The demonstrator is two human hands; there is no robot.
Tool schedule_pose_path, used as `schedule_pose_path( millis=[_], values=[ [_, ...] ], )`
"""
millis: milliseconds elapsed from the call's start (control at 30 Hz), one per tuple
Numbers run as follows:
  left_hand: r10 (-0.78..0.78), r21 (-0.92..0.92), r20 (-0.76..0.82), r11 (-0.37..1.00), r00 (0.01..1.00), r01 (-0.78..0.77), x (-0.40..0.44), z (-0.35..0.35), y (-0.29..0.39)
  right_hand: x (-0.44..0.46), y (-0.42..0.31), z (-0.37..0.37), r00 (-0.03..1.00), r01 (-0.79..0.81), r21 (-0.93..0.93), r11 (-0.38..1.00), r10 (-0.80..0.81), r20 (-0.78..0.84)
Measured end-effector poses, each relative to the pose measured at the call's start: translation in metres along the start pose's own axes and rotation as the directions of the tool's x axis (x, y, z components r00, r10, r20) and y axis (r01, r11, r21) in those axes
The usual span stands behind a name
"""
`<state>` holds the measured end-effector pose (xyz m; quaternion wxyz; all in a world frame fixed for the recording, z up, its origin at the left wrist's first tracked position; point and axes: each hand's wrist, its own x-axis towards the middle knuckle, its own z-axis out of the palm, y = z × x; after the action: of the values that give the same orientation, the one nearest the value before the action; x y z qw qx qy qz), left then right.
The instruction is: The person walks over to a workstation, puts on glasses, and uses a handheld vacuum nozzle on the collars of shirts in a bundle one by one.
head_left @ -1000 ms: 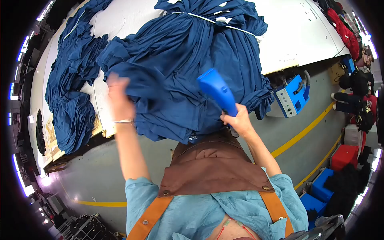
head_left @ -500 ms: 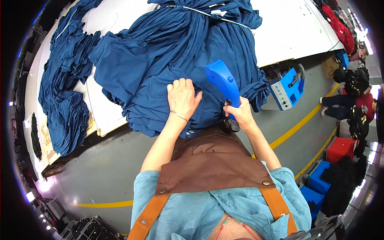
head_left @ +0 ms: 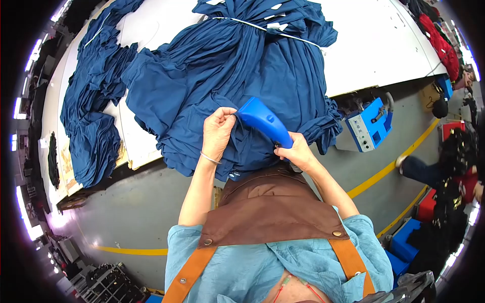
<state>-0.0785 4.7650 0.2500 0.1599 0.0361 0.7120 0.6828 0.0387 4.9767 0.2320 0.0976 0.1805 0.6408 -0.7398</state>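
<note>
My right hand [head_left: 296, 152] is wrapped round the handle of a blue handheld nozzle tool [head_left: 269, 124] with a wide flat head. The head points up and left, close to the fingertips of my left hand [head_left: 218, 135]. Thumb and fingers of that hand are pinched together beside the tool's mouth; what they hold, if anything, is too small to make out. Beneath both hands lies a heaped bundle of dark blue garments [head_left: 187, 108], tied across the top with a white cord [head_left: 268, 29]. Small white tags [head_left: 277, 26] stick out near the cord.
Left on the white table [head_left: 369, 45] lies a second blue garment bundle [head_left: 91, 126]. A blue-and-grey machine box [head_left: 368, 127] with a hose stands beside the table's right edge. At far right are a person's legs [head_left: 422, 170], blue bins [head_left: 402, 241] and red cloth [head_left: 439, 48].
My left hand has gone from lying flat on the garments to a raised pinch by the tool's head. The tool has swung left and lower towards it. The person at right has moved.
</note>
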Motion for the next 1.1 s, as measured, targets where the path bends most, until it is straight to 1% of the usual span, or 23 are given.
schedule_pose_path(
  millis=[33, 67, 200, 233, 367, 400, 433, 467, 500, 533, 567, 633, 667, 700, 733, 800, 867, 900, 1033, 1100],
  values=[
    [-0.027, -0.115, -0.017, 0.993, 0.999, 0.025, -0.002, -0.001, 0.002, 0.002, -0.001, 0.000, 0.999, -0.007, -0.013, 1.000, 0.007, 0.044],
    [-0.030, -0.111, -0.031, 0.993, 0.999, 0.027, -0.004, -0.002, 0.004, 0.004, -0.003, 0.000, 0.998, -0.010, -0.012, 1.000, 0.011, 0.058],
    [-0.176, -0.349, -0.036, 0.925, 0.984, 0.152, -0.010, -0.002, 0.008, 0.011, -0.008, 0.000, 0.984, -0.025, -0.056, 0.998, 0.035, 0.176],
    [-0.176, -0.347, -0.047, 0.926, 0.983, 0.149, -0.010, -0.002, 0.009, 0.013, -0.008, 0.001, 0.982, -0.025, -0.055, 0.998, 0.035, 0.186],
    [-0.196, -0.506, -0.089, 0.853, 0.976, 0.125, -0.016, -0.001, 0.009, 0.012, -0.003, 0.010, 0.988, 0.009, 0.149, 0.989, -0.032, 0.151],
    [-0.199, -0.504, -0.090, 0.854, 0.976, 0.128, -0.018, -0.002, 0.008, 0.010, -0.002, 0.010, 0.988, 0.006, 0.152, 0.988, -0.030, 0.152],
    [-0.071, -0.243, -0.133, 0.969, 0.989, 0.037, -0.021, -0.005, 0.008, 0.009, -0.003, 0.009, 0.987, -0.002, 0.115, 0.993, -0.016, 0.158],
    [0.068, 0.040, -0.138, 0.997, 0.988, -0.063, -0.023, -0.009, 0.008, 0.008, -0.004, 0.009, 0.986, -0.009, 0.078, 0.997, -0.005, 0.165],
    [0.204, 0.319, -0.108, 0.934, 0.973, -0.160, -0.025, -0.015, 0.009, 0.009, -0.007, 0.009, 0.984, -0.013, 0.040, 0.999, 0.006, 0.175],
    [0.263, 0.451, -0.079, 0.870, 0.962, -0.200, -0.026, -0.021, 0.007, 0.010, -0.008, 0.010, 0.982, -0.020, 0.001, 1.000, 0.019, 0.188],
    [0.321, 0.573, -0.050, 0.785, 0.946, -0.236, -0.027, -0.027, 0.005, 0.010, -0.010, 0.009, 0.981, -0.020, 0.003, 1.000, 0.020, 0.194],
    [0.057, 0.352, -0.062, 0.935, 0.996, -0.031, -0.023, -0.040, -0.012, 0.009, -0.013, 0.001, 0.992, -0.002, 0.020, 1.000, -0.001, 0.123],
    [-0.069, 0.229, -0.032, 0.970, 0.997, 0.075, -0.020, -0.042, -0.018, 0.009, -0.016, -0.004, 0.996, 0.013, 0.027, 1.000, -0.015, 0.084],
    [-0.195, 0.113, -0.001, 0.975, 0.981, 0.194, -0.017, -0.042, -0.017, 0.009, -0.020, -0.006, 0.999, 0.029, 0.033, 0.999, -0.030, 0.043],
    [-0.253, -0.042, 0.014, 0.966, 0.967, 0.254, -0.017, -0.037, -0.016, 0.008, -0.024, -0.007, 0.999, 0.033, 0.032, 0.999, -0.035, 0.041],
    [-0.259, -0.247, 0.014, 0.935, 0.966, 0.254, -0.019, -0.021, -0.004, 0.003, -0.032, -0.004, 0.995, 0.031, -0.143, 0.989, -0.018, 0.094],
    [-0.228, -0.314, 0.022, 0.923, 0.973, 0.223, -0.022, -0.006, 0.012, -0.001, -0.036, -0.001, 0.990, 0.034, -0.310, 0.950, 0.010, 0.139],
    [-0.212, -0.314, 0.025, 0.926, 0.977, 0.209, -0.023, -0.001, 0.017, 0.000, -0.036, 0.000, 0.990, 0.037, -0.310, 0.950, 0.006, 0.138],
    [-0.173, -0.296, 0.024, 0.939, 0.985, 0.173, -0.025, 0.009, 0.028, 0.003, -0.027, 0.003, 0.997, 0.064, -0.079, 0.995, -0.061, 0.040],
    [-0.159, -0.287, 0.022, 0.945, 0.987, 0.159, -0.024, 0.014, 0.032, 0.003, -0.028, 0.002, 0.997, 0.077, -0.106, 0.991, -0.074, 0.031]
  ],
)
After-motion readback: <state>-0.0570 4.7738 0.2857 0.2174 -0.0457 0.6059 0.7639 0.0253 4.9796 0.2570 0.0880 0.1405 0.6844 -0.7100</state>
